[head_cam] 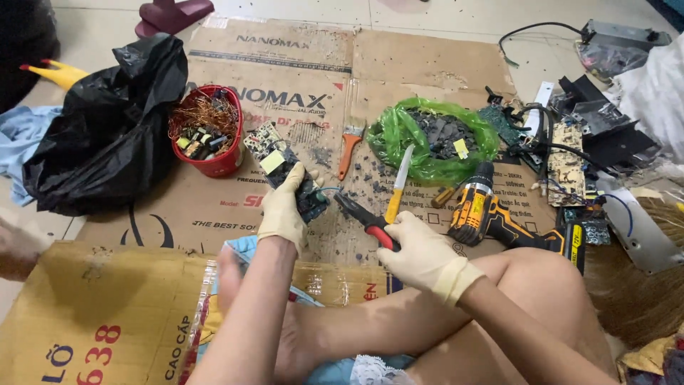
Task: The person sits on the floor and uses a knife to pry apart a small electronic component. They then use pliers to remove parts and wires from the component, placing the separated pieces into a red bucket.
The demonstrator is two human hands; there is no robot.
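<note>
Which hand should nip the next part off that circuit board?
Right hand, probably: it already holds the red-handled pliers, tips aimed at the circuit board gripped in the left hand.

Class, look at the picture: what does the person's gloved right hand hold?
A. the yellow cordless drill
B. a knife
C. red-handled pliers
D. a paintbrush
C: the right hand grips red-handled pliers, their tip pointed at the circuit board held in the left hand.
</note>
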